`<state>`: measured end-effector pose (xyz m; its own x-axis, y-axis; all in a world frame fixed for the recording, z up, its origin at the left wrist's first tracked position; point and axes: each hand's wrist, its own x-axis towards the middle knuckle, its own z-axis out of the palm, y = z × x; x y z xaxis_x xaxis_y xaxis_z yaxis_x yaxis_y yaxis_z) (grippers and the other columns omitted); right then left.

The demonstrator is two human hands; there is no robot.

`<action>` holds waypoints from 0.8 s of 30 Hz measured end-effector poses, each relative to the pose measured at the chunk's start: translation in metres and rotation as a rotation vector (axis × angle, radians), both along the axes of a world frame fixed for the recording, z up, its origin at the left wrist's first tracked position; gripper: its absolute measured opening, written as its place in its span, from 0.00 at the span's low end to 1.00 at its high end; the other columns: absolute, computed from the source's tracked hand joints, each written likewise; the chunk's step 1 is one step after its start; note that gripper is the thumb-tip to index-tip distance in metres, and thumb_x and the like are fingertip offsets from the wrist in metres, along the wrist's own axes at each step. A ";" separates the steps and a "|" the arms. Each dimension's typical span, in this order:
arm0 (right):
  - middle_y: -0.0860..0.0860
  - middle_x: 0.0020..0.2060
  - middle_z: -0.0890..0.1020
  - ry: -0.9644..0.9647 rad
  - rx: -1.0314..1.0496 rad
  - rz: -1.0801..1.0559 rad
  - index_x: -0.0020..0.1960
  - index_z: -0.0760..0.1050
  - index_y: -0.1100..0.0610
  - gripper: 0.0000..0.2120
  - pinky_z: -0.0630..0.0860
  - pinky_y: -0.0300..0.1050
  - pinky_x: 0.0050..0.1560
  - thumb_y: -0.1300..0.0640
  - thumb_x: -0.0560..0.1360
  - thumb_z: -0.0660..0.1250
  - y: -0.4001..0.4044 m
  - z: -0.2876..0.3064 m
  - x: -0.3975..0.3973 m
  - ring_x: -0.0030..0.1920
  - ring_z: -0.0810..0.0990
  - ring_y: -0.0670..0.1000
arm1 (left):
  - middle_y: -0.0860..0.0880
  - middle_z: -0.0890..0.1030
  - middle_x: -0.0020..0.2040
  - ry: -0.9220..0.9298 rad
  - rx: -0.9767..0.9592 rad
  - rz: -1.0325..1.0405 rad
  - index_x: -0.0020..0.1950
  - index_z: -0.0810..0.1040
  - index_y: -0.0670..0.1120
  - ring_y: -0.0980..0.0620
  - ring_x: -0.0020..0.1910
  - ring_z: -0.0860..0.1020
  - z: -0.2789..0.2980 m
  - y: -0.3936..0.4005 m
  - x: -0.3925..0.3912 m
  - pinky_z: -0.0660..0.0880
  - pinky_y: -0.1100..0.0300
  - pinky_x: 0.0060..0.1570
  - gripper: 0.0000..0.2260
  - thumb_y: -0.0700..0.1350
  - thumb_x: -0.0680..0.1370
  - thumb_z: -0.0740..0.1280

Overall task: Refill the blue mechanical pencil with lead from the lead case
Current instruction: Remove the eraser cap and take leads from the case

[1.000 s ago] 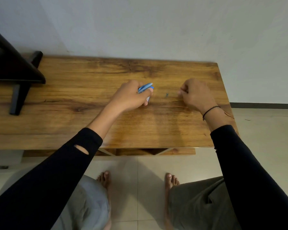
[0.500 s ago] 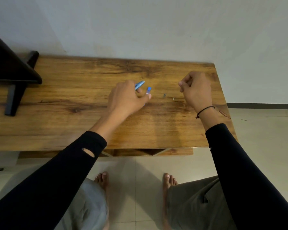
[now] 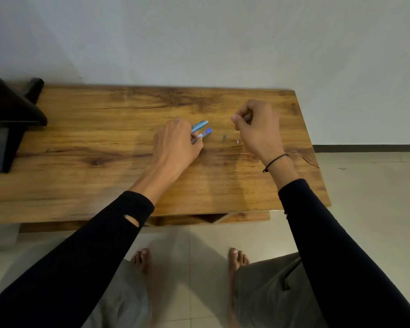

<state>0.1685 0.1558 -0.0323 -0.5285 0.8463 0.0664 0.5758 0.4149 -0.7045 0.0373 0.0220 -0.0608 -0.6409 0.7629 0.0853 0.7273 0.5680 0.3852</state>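
Note:
The blue mechanical pencil (image 3: pixel 199 125) sticks out from the top of my left hand (image 3: pixel 175 144), which is closed around it at the middle of the wooden table (image 3: pixel 81 143). Just below the pencil lies the lead case (image 3: pixel 205 133), clear with a blue end, and my left fingertips rest on its near end. A small grey cap (image 3: pixel 224 137) and a tiny white piece (image 3: pixel 237 141) lie on the table to the right. My right hand (image 3: pixel 258 129) hovers beside them with thumb and fingers curled together; I see nothing in it.
A black stand (image 3: pixel 10 119) sits on the table's far left. The wall runs right behind the table. The table's right edge (image 3: pixel 315 157) is close to my right wrist. My bare feet are on the tiled floor (image 3: pixel 365 209) below.
My right hand has lifted off the table and drawn back to the right, leaving the tiny white piece beside the grey cap. My left hand has come down onto the lead case.

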 end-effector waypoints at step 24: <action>0.58 0.36 0.83 0.449 -0.686 -0.116 0.36 0.80 0.61 0.13 0.79 0.38 0.30 0.68 0.79 0.72 -0.003 0.000 -0.006 0.30 0.81 0.49 | 0.43 0.85 0.43 0.041 0.187 -0.209 0.51 0.83 0.42 0.36 0.43 0.82 0.033 -0.024 -0.006 0.76 0.46 0.41 0.10 0.49 0.84 0.69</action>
<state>0.1624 0.1526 -0.0328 -0.4813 0.8233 -0.3009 0.1916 -0.2362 -0.9526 0.0311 -0.0018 -0.0281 -0.4642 0.8469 0.2594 0.8384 0.3257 0.4370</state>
